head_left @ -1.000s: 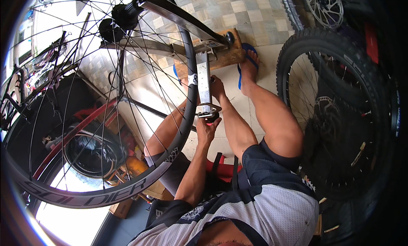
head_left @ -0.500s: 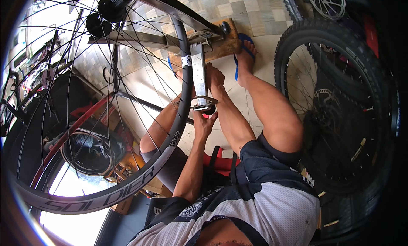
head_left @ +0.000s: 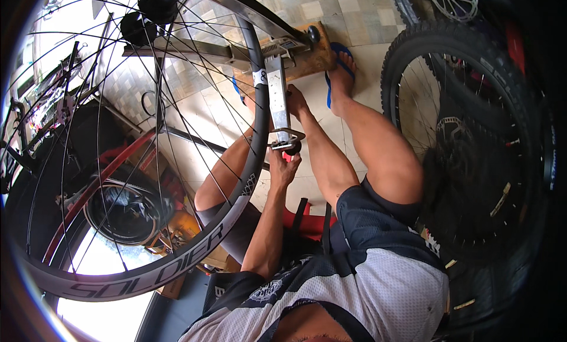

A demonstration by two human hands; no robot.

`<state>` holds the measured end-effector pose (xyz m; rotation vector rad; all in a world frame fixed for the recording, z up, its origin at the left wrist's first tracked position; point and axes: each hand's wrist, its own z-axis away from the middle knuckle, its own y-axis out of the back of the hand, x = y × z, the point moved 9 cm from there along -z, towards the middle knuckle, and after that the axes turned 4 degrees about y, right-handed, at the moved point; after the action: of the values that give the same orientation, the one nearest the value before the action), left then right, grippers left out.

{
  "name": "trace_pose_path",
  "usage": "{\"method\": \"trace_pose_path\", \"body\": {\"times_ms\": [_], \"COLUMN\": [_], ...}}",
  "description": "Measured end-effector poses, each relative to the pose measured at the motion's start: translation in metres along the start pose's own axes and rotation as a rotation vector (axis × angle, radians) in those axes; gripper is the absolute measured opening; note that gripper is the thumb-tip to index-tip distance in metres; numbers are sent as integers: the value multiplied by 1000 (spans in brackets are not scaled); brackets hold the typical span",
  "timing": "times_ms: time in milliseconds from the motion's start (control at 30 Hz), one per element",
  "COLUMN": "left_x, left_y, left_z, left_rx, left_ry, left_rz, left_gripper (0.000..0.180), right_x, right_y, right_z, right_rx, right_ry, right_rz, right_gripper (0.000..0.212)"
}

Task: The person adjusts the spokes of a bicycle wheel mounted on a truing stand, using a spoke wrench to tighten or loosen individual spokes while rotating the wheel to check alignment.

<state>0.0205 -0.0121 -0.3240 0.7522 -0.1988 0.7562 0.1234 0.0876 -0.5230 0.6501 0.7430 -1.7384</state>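
Observation:
A grey spoked bicycle wheel (head_left: 248,182) with a black hub (head_left: 158,4) stands in a metal truing stand (head_left: 277,91) on a wooden base (head_left: 313,56). My left hand (head_left: 283,167) reaches up from below, its fingers pinching the small black knob (head_left: 292,147) at the near end of the stand's upright arm. My right hand (head_left: 297,103) grips that metal arm from the right, just beside the rim. My legs are spread to either side of the stand, and one foot in a blue sandal (head_left: 341,70) rests by the base.
A knobby-tyred bicycle wheel (head_left: 466,141) with a disc rotor stands close on the right. Another disc rotor (head_left: 452,1) shows at the top. A red bicycle frame (head_left: 100,182), a coiled tyre (head_left: 121,212) and boxes lie at left on the tiled floor (head_left: 195,118).
Both hands stay at the stand's arm. The view has tilted slightly, so the wheel and stand sit a little higher in the picture.

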Motion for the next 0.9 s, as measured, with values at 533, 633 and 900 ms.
{"method": "trace_pose_path", "body": {"times_ms": [533, 633, 900], "left_x": [-1, -10, 4], "left_y": [9, 4, 5], "left_z": [2, -4, 1], "left_rx": [181, 42, 123], "left_ry": [-172, -103, -120], "left_rz": [17, -84, -10], "left_gripper": [66, 70, 56], "right_x": [-23, -14, -8], "right_y": [10, 8, 10], "right_z": [11, 4, 2], "right_rx": [26, -1, 48], "right_ry": [-62, -84, -77], "right_rz": [194, 233, 282], "right_gripper": [23, 31, 27]}}
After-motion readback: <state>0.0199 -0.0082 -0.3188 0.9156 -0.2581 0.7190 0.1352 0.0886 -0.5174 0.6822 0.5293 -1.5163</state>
